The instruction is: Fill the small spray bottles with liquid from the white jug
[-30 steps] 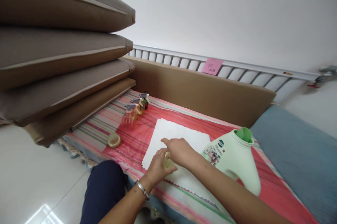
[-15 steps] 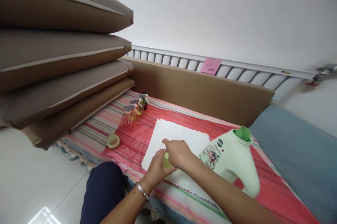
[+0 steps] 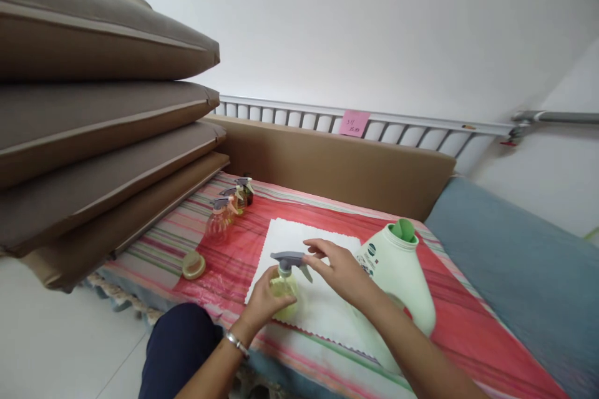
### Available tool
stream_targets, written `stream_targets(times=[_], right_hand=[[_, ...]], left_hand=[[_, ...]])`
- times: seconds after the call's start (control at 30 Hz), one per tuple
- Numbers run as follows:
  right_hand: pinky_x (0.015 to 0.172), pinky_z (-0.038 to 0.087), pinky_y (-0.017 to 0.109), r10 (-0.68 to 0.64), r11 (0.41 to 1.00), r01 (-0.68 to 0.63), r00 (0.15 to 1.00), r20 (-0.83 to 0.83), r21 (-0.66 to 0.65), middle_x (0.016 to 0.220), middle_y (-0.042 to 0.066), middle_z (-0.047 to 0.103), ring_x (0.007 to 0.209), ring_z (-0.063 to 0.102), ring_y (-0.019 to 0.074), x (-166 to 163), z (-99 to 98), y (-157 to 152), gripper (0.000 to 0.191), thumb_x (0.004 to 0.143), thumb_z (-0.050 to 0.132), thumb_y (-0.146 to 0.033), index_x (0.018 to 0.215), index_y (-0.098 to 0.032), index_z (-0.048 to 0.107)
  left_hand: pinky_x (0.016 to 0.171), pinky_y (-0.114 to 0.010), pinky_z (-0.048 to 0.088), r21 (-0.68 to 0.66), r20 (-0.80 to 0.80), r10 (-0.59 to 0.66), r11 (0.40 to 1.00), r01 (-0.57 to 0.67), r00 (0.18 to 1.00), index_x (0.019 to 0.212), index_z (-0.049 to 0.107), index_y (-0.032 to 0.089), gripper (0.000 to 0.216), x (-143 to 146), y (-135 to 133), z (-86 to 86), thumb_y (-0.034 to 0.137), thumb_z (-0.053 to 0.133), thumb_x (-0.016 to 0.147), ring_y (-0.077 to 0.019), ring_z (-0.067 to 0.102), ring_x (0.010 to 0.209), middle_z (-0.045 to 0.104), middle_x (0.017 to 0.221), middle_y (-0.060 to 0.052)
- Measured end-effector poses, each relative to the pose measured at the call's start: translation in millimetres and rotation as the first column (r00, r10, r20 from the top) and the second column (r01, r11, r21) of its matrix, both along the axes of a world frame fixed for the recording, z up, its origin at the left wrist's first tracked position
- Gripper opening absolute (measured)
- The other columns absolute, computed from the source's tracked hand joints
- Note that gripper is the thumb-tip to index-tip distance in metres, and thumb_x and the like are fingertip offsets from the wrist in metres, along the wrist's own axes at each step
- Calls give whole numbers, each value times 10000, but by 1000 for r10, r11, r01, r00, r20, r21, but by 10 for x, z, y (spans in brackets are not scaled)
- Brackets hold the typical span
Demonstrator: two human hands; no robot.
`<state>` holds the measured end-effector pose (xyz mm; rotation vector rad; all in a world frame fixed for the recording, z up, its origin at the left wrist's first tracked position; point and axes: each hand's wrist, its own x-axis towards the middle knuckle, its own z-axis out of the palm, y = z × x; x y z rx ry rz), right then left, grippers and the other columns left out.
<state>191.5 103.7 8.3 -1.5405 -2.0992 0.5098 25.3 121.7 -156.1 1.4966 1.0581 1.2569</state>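
My left hand (image 3: 266, 296) is wrapped round a small yellow spray bottle (image 3: 286, 290) that stands upright over the white scalloped sheet (image 3: 318, 233). The bottle's grey spray head (image 3: 286, 260) is on its neck, with the trigger side facing right. My right hand (image 3: 337, 265) is beside the trigger side, fingers apart; its fingertips touch or nearly touch the spray head. Just right of that hand stands a large pale green detergent jug (image 3: 402, 283) with a green cup (image 3: 403, 230) in its mouth. The right forearm covers part of the jug.
Several more spray bottles (image 3: 218, 224) stand in a row at the left back. A round yellowish lid (image 3: 193, 265) lies near the front edge. Stacked brown cushions (image 3: 107, 99) rise on the left. A brown board (image 3: 327, 162) leans along the radiator (image 3: 299, 118).
My right hand has lifted off the bottle's top and opened, and the grey spray head now shows. The left hand keeps its hold. The camera view has shifted somewhat.
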Motion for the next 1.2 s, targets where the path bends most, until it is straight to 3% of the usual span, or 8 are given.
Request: stream_targets(times=[0.17, 0.33, 0.47, 0.73, 0.87, 0.93, 1.03, 1.2], right_hand=[[808, 481, 321, -41, 999, 46, 976, -214, 19, 970, 58, 695, 888, 640, 198, 187, -72, -230, 323, 862, 417, -406, 1036, -212, 607], [833, 485, 354, 60, 994, -91, 916, -395, -60, 1075, 72, 656, 889, 636, 193, 226, 1, -406, 335, 806, 516, -273, 1132, -211, 566], [940, 431, 347, 287, 956, -292, 908, -305, 28, 1351, 62, 479, 1125, 526, 202, 328, 215, -598, 589, 698, 630, -141, 1251, -287, 491], [901, 414, 267, 403, 915, -402, 914, -53, 26, 1170, 76, 618, 1075, 558, 181, 731, 474, -1082, 243, 743, 655, -238, 983, -210, 625], [818, 434, 256, 171, 985, -171, 985, 8, 27, 1061, 41, 644, 949, 590, 172, 1092, 471, -1372, 211, 714, 610, -118, 897, -221, 600], [735, 445, 248, 45, 998, -46, 999, 31, 39, 937, 24, 651, 829, 592, 164, 1364, 474, -1490, 161, 723, 590, -135, 856, -226, 581], [659, 429, 243, -154, 987, 150, 985, 78, 65, 808, -5, 636, 723, 569, 153, 1843, 499, -1584, 97, 742, 556, -164, 813, -230, 560], [572, 370, 242, -485, 875, 466, 842, 236, 133, 683, -42, 610, 632, 553, 150, 2609, 474, -1403, 57, 742, 521, -209, 777, -239, 553]], left_hand=[[905, -392, 433, -100, 219, -243, 958, 269, 945, 1066, 569, 154, 611, -189, -78, 363, 355, 810, 542, -264, 588, 1005, 645, 1042, -100], [892, -389, 422, -132, 278, -529, 806, 577, 802, 1145, 552, 135, 712, -218, -281, 738, 380, 822, 534, -261, 590, 975, 653, 1011, -93], [904, -374, 408, -141, 120, -721, 668, 731, 682, 1153, 574, 146, 765, -66, -460, 923, 378, 845, 477, -261, 566, 985, 645, 1013, -62], [945, -392, 399, -277, 25, -838, 519, 809, 546, 1144, 581, 176, 594, 503, -781, 1083, 391, 754, 617, -265, 558, 1026, 641, 1035, -49], [979, -409, 384, -245, 42, -836, 522, 817, 547, 1154, 561, 194, 580, 657, -693, 818, 453, 710, 657, -275, 548, 1096, 622, 1140, -81], [1010, -430, 359, -194, -64, -711, 697, 690, 700, 1137, 573, 211, 572, 636, -481, 508, 534, 653, 672, -287, 520, 1146, 608, 1188, -94], [1022, -460, 350, -37, -405, -233, 970, 239, 884, 1117, 587, 226, 495, 511, -48, -55, 559, 521, 758, -283, 514, 1161, 601, 1213, -101], [952, -508, 410, 359, -659, 300, 931, -63, 690, 1032, 653, 199, 514, 270, 382, -737, 578, 512, 714, -346, 525, 1150, 635, 1172, -143]])
